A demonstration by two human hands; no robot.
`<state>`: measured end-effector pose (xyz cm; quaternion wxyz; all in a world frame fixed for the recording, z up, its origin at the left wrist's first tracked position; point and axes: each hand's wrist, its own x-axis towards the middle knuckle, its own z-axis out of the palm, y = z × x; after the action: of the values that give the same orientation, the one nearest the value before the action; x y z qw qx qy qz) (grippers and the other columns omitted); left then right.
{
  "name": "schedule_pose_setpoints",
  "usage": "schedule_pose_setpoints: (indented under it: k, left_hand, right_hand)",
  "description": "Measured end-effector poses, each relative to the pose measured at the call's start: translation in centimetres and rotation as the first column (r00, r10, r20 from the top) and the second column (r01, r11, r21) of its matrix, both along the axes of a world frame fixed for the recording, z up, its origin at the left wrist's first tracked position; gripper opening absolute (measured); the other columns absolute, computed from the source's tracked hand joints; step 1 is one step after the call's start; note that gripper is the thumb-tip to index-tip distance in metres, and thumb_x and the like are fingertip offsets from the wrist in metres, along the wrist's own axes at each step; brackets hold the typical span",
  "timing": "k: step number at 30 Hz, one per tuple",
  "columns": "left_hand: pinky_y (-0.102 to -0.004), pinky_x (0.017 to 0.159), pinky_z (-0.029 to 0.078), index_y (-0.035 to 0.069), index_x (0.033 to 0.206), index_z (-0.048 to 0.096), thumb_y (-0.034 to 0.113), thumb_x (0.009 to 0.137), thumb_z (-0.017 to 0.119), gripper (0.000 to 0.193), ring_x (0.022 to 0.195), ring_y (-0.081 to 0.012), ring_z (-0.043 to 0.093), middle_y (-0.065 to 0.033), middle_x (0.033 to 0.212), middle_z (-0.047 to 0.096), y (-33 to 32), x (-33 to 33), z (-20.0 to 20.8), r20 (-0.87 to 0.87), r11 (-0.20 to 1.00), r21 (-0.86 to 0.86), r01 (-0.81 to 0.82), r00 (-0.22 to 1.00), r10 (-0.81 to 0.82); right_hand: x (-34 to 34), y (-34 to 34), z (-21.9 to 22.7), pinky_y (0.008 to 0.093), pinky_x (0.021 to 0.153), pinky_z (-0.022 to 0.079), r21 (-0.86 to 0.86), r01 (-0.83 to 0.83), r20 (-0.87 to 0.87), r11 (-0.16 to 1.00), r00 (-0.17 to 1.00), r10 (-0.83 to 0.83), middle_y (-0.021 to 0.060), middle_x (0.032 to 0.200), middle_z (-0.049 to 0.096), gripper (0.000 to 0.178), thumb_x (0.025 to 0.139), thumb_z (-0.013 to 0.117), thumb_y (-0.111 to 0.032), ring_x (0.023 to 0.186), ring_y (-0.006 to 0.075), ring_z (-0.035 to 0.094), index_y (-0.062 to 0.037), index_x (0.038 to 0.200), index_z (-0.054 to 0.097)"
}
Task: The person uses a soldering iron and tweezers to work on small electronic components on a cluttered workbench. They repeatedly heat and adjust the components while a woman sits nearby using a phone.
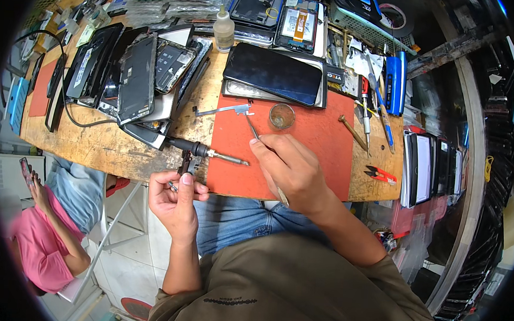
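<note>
My right hand point(291, 168) is closed around slim metal tweezers point(255, 130). Their tip meets a thin silvery strip-like phone part point(233, 109) at the upper left of the red mat point(321, 146). Low on the left, at the bench's front edge, my left hand point(179, 200) pinches a small black phone part point(185, 162); its exact kind is too small to tell. Just above that hand a soldering iron point(202, 150) lies with its metal tip over the mat. A small round pot point(282, 116) of brownish paste stands to the right of the tweezers' tip.
Behind the mat lies a dark phone screen point(273, 74) on a frame. Opened phones point(139, 79) pile up at left. A dropper bottle point(224, 30), a bolt point(352, 132), red snips point(380, 175) and screwdrivers point(366, 111) surround the work. Another person point(47, 231) sits at lower left with a phone.
</note>
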<state>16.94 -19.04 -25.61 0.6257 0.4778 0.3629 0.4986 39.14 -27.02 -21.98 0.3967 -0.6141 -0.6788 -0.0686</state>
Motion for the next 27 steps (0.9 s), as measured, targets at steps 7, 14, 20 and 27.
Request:
schedule_pose_setpoints:
  k: [7, 14, 20, 27]
  left_hand:
    - [-0.0282, 0.055, 0.063, 0.002, 0.11, 0.052, 0.0, 0.103, 0.067, 0.017, 0.066, -0.0161, 0.072, -0.0124, 0.091, 0.067, -0.03, 0.1, 0.15, 0.001, 1.0, -0.017, -0.015, 1.0, 0.015]
    - [-0.0255, 0.054, 0.056, 0.006, 0.113, 0.053, 0.005, 0.104, 0.068, 0.018, 0.064, -0.0135, 0.067, -0.0106, 0.089, 0.068, -0.12, 0.28, 0.15, -0.038, 1.0, 0.006, -0.03, 0.999, 0.031]
    - [-0.0257, 0.054, 0.058, 0.005, 0.113, 0.052, 0.003, 0.104, 0.068, 0.018, 0.065, -0.0138, 0.068, -0.0104, 0.089, 0.067, -0.13, 0.24, 0.08, -0.035, 1.0, 0.013, -0.023, 0.999, 0.023]
    - [-0.0271, 0.055, 0.062, 0.003, 0.111, 0.051, 0.002, 0.104, 0.068, 0.019, 0.067, -0.0147, 0.071, -0.0109, 0.091, 0.067, -0.01, 0.06, -0.01, -0.012, 1.0, 0.015, -0.004, 1.0, 0.004]
  right_hand:
    - [0.1, -0.06, -0.35, 0.0386, 0.072, 0.059, -0.004, -0.007, 0.047, 1.0, 0.999, 0.007, 0.0172, 0.102, 0.067, 0.031, 0.084, 0.07, 0.003, 0.086, 0.0308, 0.069, 0.0097, 0.115, 0.07]
    - [0.0, -0.13, -0.23, 0.0374, 0.068, 0.059, 0.004, 0.01, 0.051, 1.0, 0.999, -0.01, 0.0182, 0.1, 0.069, 0.032, 0.08, 0.074, 0.008, 0.083, 0.0309, 0.07, 0.0095, 0.112, 0.072]
    - [-0.05, -0.15, 0.06, 0.0381, 0.068, 0.059, -0.013, -0.014, 0.039, 1.0, 0.999, 0.015, 0.0185, 0.101, 0.069, 0.034, 0.079, 0.072, 0.008, 0.083, 0.0308, 0.07, 0.0094, 0.113, 0.072]
    - [0.03, -0.12, -0.2, 0.0386, 0.07, 0.058, -0.005, -0.017, 0.045, 1.0, 0.999, 0.017, 0.018, 0.103, 0.068, 0.034, 0.08, 0.07, 0.004, 0.084, 0.0306, 0.069, 0.0092, 0.114, 0.071]
